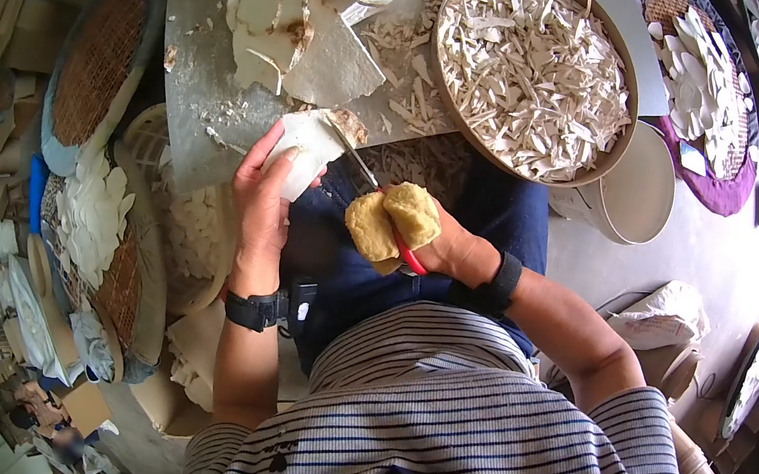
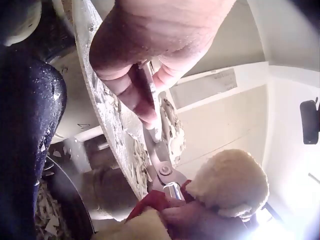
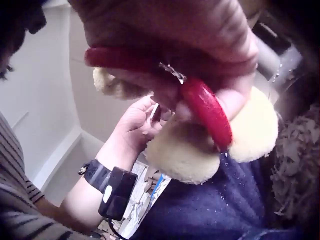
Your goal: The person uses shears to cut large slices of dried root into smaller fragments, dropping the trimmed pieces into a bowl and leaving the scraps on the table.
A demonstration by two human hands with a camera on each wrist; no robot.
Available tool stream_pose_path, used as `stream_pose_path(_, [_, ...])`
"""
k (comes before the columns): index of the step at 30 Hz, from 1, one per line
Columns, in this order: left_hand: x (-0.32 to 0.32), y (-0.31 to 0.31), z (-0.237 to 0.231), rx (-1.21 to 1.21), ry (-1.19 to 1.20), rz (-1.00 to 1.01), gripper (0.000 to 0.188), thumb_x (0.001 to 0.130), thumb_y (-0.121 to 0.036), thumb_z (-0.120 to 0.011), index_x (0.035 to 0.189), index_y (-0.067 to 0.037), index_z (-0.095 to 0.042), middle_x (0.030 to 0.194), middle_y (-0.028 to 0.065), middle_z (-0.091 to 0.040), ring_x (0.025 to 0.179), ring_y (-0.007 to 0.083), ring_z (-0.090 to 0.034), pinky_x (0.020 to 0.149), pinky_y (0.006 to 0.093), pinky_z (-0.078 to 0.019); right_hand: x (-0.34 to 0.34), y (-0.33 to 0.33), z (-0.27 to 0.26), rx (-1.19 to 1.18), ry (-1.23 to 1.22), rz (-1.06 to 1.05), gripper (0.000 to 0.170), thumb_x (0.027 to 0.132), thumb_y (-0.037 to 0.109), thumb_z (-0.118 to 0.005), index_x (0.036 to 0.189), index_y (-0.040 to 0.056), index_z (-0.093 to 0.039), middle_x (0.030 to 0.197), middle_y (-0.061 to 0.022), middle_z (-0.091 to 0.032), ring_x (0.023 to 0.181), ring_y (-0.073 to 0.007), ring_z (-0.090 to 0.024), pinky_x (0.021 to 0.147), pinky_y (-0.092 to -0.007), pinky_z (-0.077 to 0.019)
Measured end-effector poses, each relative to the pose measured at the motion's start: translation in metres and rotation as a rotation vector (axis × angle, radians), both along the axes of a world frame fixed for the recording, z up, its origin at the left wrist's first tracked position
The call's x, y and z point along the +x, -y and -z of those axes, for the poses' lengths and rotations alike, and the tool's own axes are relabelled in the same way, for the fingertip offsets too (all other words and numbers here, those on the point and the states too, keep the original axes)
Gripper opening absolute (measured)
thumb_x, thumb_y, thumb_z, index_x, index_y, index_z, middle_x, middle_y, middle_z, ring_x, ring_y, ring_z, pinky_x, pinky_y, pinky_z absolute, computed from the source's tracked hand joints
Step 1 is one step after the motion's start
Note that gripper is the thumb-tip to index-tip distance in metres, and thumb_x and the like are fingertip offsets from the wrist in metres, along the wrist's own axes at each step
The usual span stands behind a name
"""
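My left hand (image 1: pixel 262 201) pinches a flat, pale piece with a browned corner (image 1: pixel 306 155), thumb on its upper face. In the right hand (image 1: pixel 461 249) are scissors (image 1: pixel 366 172) with red handles (image 3: pixel 207 111), gripped through their loops. Thick yellow foam padding (image 1: pixel 412 214) wraps around the fingers at the handles. The blades lie along the browned far edge of the pale piece. In the left wrist view, the scissors' pivot (image 2: pixel 165 169) shows just below the left fingertips, and the piece is seen edge-on.
A metal-topped table (image 1: pixel 192 92) bears a pile of similar pale slabs (image 1: pixel 328 66). A round tray (image 1: pixel 628 129) full of pale strips overhangs its edge, with a white bucket (image 1: pixel 645 198) beside it. Round woven trays (image 1: pixel 99 71) stand at left. Another loaded tray (image 1: pixel 719 94) is far right.
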State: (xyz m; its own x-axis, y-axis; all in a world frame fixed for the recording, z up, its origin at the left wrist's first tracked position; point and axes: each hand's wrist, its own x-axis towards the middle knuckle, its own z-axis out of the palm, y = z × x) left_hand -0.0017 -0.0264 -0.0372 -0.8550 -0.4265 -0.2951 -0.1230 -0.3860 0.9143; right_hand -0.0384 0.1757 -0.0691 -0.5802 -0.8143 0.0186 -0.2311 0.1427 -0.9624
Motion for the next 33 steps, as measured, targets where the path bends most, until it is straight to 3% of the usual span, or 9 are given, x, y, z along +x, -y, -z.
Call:
stream_pose_path(3, [-0.001,0.003,-0.002,-0.001,0.004,0.022,0.043,0.083,-0.003,-0.052,0.124,0.003,-0.045,0.101,0.0185,-0.060,0.072,0.0243,-0.064,0.061,0.0301,-0.0549,-0.001,-0.001,-0.001,-0.034,-0.201,-0.005,0.028,0.075,0.017,-0.062,0.099,0.0040,-0.058,0.095,-0.0150,-0.060,0.094,-0.0312,-0.056,0.082,-0.0365,-0.0461])
stream_pose_path(9, [-0.005,0.010,-0.009,0.002,0.056,0.170,0.044,0.082,-0.005,-0.053,0.125,0.003,-0.045,0.100,0.0180,-0.061,0.072,0.0229,-0.065,0.060,0.0281,-0.0545,-0.007,-0.008,-0.010,-0.161,-0.025,-0.116,0.031,0.075,0.016,-0.060,0.103,0.0035,-0.058,0.096,-0.0161,-0.060,0.094,-0.0325,-0.056,0.081,-0.0367,-0.0460])
stream_pose_path(12, [-0.007,0.008,-0.011,0.025,0.075,0.262,0.043,0.082,-0.006,-0.054,0.124,0.003,-0.046,0.101,0.0175,-0.061,0.073,0.0226,-0.065,0.060,0.0277,-0.0545,-0.005,-0.008,0.010,-0.108,-0.304,-0.034,0.027,0.077,0.015,-0.058,0.101,0.0031,-0.058,0.096,-0.0161,-0.060,0.093,-0.0330,-0.056,0.081,-0.0372,-0.0460])
stream_pose_path(16, [-0.007,0.013,-0.006,0.061,0.087,0.288,0.042,0.082,-0.006,-0.054,0.123,0.003,-0.047,0.102,0.0171,-0.061,0.074,0.0228,-0.065,0.060,0.0283,-0.0550,0.002,-0.009,0.018,-0.079,-0.267,0.051,0.023,0.076,0.015,-0.059,0.095,0.0031,-0.057,0.092,-0.0152,-0.060,0.089,-0.0326,-0.057,0.077,-0.0370,-0.0472])
stream_pose_path(18, [-0.007,0.018,-0.002,0.091,0.098,0.330,0.043,0.082,-0.007,-0.055,0.123,0.002,-0.047,0.102,0.0171,-0.060,0.074,0.0235,-0.065,0.061,0.0295,-0.0555,0.007,-0.011,0.025,-0.068,0.141,0.006,0.037,0.077,0.017,-0.064,0.109,0.0058,-0.050,0.105,-0.0114,-0.057,0.100,-0.0267,-0.055,0.088,-0.0344,-0.0426])
stream_pose_path(20, [-0.008,0.018,-0.002,0.106,0.092,0.351,0.044,0.082,-0.007,-0.055,0.123,0.003,-0.046,0.103,0.0171,-0.060,0.074,0.0237,-0.065,0.061,0.0297,-0.0556,0.005,-0.017,0.023,0.100,-0.188,-0.088,0.046,0.077,0.016,-0.067,0.118,0.0074,-0.045,0.111,-0.0086,-0.056,0.102,-0.0215,-0.056,0.091,-0.0314,-0.0433])
stream_pose_path(23, [-0.009,0.019,-0.003,0.103,0.092,0.359,0.045,0.081,-0.007,-0.056,0.123,0.003,-0.046,0.104,0.0171,-0.060,0.074,0.0238,-0.065,0.060,0.0294,-0.0554,0.006,-0.016,0.019,0.075,0.321,-0.035,0.048,0.076,0.017,-0.068,0.117,0.0069,-0.046,0.111,-0.0089,-0.056,0.102,-0.0211,-0.056,0.090,-0.0313,-0.0430])
stream_pose_path(29, [-0.013,0.018,-0.010,0.054,0.124,0.430,0.046,0.079,-0.006,-0.060,0.122,0.002,-0.047,0.104,0.0157,-0.059,0.082,0.0211,-0.063,0.066,0.0292,-0.0542,0.006,-0.019,0.014,0.001,-0.066,-0.042,0.052,0.074,0.019,-0.070,0.117,0.0032,-0.045,0.112,-0.0115,-0.054,0.105,-0.0253,-0.052,0.094,-0.0328,-0.0381])
stream_pose_path(33, [-0.013,0.013,-0.003,0.007,0.027,0.368,0.048,0.077,-0.004,-0.062,0.122,0.000,-0.046,0.105,0.0134,-0.058,0.092,0.0196,-0.059,0.075,0.0306,-0.0526,0.005,-0.016,0.007,-0.068,-0.178,0.098,0.029,0.075,0.017,-0.061,0.100,0.0026,-0.055,0.098,-0.0148,-0.058,0.093,-0.0322,-0.056,0.082,-0.0359,-0.0466])
